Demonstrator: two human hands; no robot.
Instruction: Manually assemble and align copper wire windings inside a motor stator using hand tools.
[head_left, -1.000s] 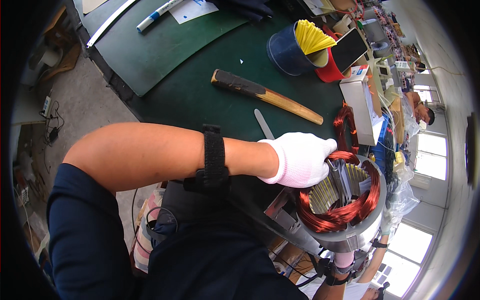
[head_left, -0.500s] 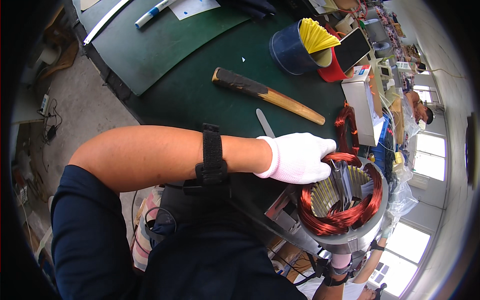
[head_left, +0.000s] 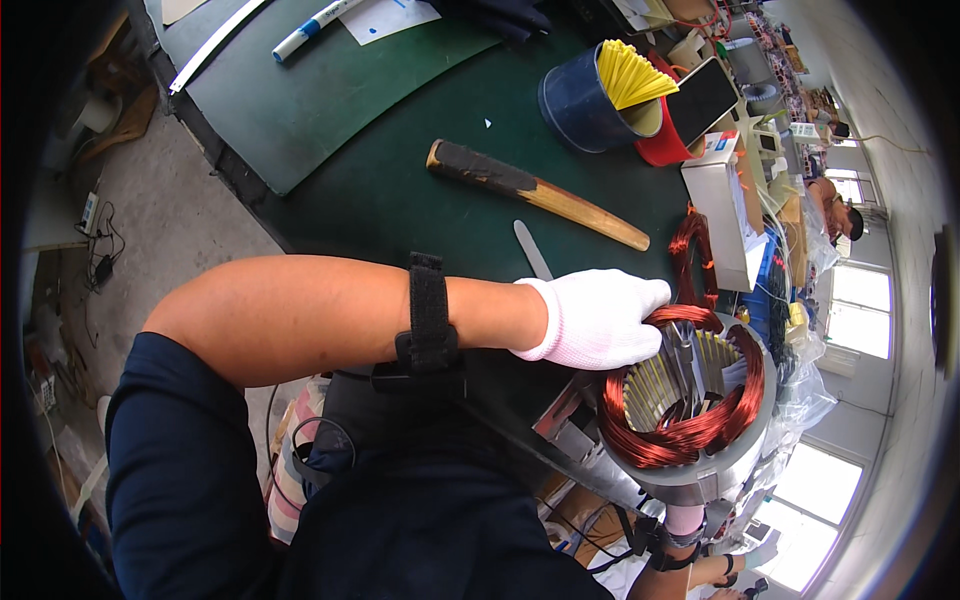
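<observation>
A motor stator [head_left: 768, 385] with a grey round housing stands at the right, red-brown copper winding [head_left: 690, 440] bulging around its opening. Yellowish slot liners [head_left: 645, 400] line the bore, and thin greyish strips [head_left: 684, 362] stick up inside it. My left hand [head_left: 600, 318], in a white knit glove, is closed at the winding's upper left edge; its fingertips are partly hidden. Of my right hand [head_left: 684, 519] only the pinkish glove cuff shows below the stator, above a strapped wrist; the housing hides its fingers.
On the green table [head_left: 360, 210] lie a wooden stick [head_left: 540, 195], a thin grey blade [head_left: 532, 248] and a loose copper coil [head_left: 693, 255]. A blue cup [head_left: 585, 105] with yellow strips, a red holder [head_left: 668, 145] and a white box [head_left: 718, 205] stand farther back. Another person's arm [head_left: 735, 568] shows at lower right.
The other person's arm at lower right has dropped lower. Both my hands keep their places at the stator; the whole view has shifted very slightly.
</observation>
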